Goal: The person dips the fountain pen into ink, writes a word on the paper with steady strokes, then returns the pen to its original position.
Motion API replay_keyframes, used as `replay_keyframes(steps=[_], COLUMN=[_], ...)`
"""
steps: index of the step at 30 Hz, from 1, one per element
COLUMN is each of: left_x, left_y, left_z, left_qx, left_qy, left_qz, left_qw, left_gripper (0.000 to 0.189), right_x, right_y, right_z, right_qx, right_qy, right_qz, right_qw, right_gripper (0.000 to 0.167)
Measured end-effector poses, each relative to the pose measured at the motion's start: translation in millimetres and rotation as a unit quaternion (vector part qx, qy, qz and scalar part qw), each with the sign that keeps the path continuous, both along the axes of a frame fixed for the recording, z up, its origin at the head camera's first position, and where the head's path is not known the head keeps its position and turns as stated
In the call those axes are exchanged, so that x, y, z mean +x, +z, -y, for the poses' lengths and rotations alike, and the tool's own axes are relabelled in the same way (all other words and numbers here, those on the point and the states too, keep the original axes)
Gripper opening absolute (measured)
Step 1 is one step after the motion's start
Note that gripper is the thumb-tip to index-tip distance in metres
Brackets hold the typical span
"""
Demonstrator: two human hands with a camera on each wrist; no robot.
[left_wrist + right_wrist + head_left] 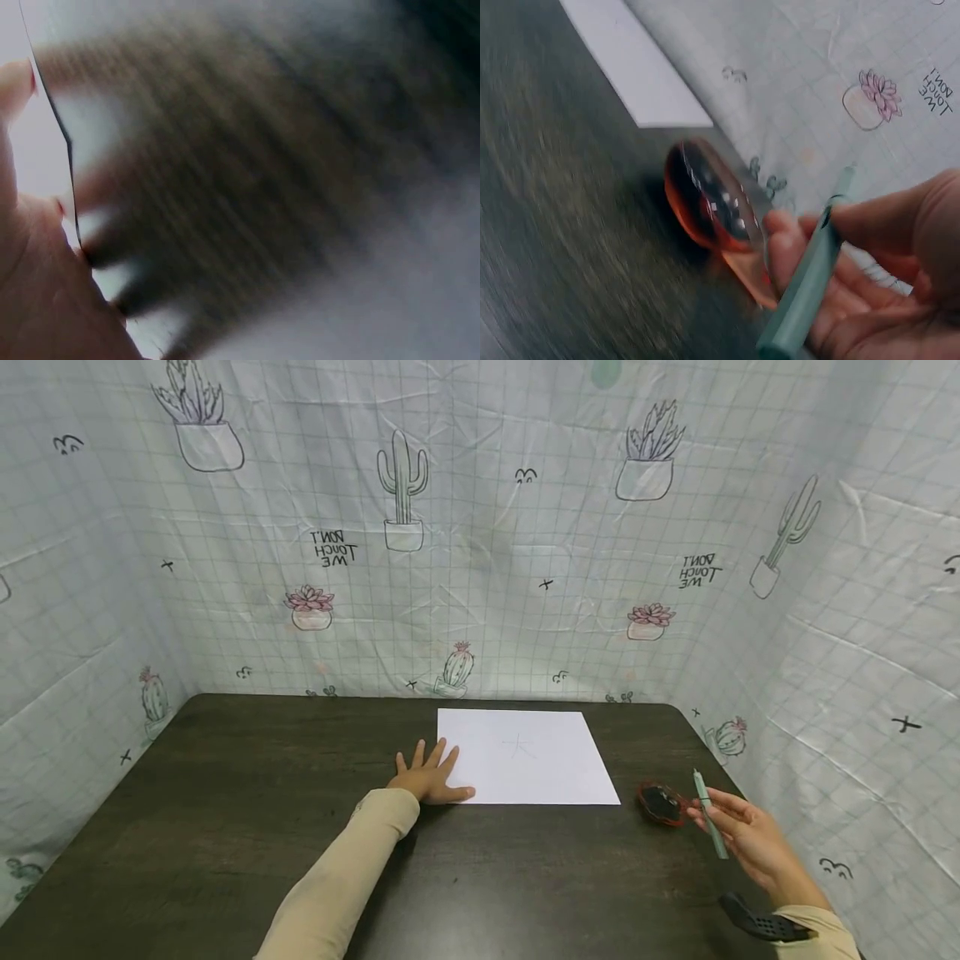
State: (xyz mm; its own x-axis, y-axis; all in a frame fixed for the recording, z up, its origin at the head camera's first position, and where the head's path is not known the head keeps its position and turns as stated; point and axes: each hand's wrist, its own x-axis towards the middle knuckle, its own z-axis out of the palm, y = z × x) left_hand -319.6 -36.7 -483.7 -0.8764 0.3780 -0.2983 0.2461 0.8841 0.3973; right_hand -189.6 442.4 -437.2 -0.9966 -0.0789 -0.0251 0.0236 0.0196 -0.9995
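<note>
My left hand (427, 779) lies with fingers spread over the left edge of a white sheet of paper (555, 781). Thin strokes forming a small star-like mark (517, 745) show on the sheet. In the left wrist view the palm (45, 277) is at the left, and the rest is blurred. At the right, my right hand (757, 843) holds a pale green pen (806, 289), tilted with its tip up. Its fingertips are right at the handle of a red-rimmed oval object (662, 803) with a glossy dark face, also large in the right wrist view.
The dark wooden table (247, 802) carries the paper near its back edge. A hanging white cloth (480, 602) with a grid and cactus drawings encloses the back and sides. A dark wrist strap (761, 922) sits at the right sleeve.
</note>
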Motion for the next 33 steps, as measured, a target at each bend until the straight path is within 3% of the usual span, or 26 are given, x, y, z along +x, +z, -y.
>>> replay_keyframes(steps=[2, 6, 10, 13, 20, 25, 27, 33], left_x=[1.4, 9.6, 19.4, 21.6, 9.7, 5.5, 6.2, 20.6], left_y=[0.3, 11.7, 26.9, 31.2, 13.5, 7.4, 8.6, 31.4], left_z=[-0.3, -1.5, -2.1, -2.2, -1.3, -0.9, -1.1, 0.3], left_qx=[-0.002, 0.001, 0.003, 0.001, 0.000, -0.003, -0.002, 0.002], left_qy=[0.002, 0.005, 0.002, 0.001, -0.001, 0.002, 0.003, -0.001], left_qz=[0.002, 0.008, 0.004, 0.002, 0.002, 0.001, 0.000, -0.001], left_qw=[1.0000, 1.0000, 1.0000, 1.0000, 1.0000, 1.0000, 1.0000, 1.0000], left_gripper=[0.094, 0.090, 0.087, 0.086, 0.093, 0.093, 0.092, 0.086], right_x=[1.1, 0.4, -1.4, -2.3, -3.7, -3.0, -2.9, -4.2], right_y=[0.8, 1.6, -0.2, -4.5, -13.6, -16.2, -17.2, -17.7], right_z=[-2, -5, -9, -11, -14, -14, -14, -12], right_qx=[0.106, 0.260, 0.351, 0.378, 0.370, 0.370, 0.369, 0.361], right_qy=[-0.039, -0.079, -0.098, -0.111, -0.131, -0.137, -0.140, -0.148], right_qz=[0.034, 0.065, 0.062, 0.056, 0.057, 0.060, 0.060, 0.058], right_qw=[0.9930, 0.9602, 0.9290, 0.9173, 0.9179, 0.9168, 0.9169, 0.9190], right_gripper=[0.035, 0.052, 0.049, 0.047, 0.046, 0.047, 0.047, 0.048])
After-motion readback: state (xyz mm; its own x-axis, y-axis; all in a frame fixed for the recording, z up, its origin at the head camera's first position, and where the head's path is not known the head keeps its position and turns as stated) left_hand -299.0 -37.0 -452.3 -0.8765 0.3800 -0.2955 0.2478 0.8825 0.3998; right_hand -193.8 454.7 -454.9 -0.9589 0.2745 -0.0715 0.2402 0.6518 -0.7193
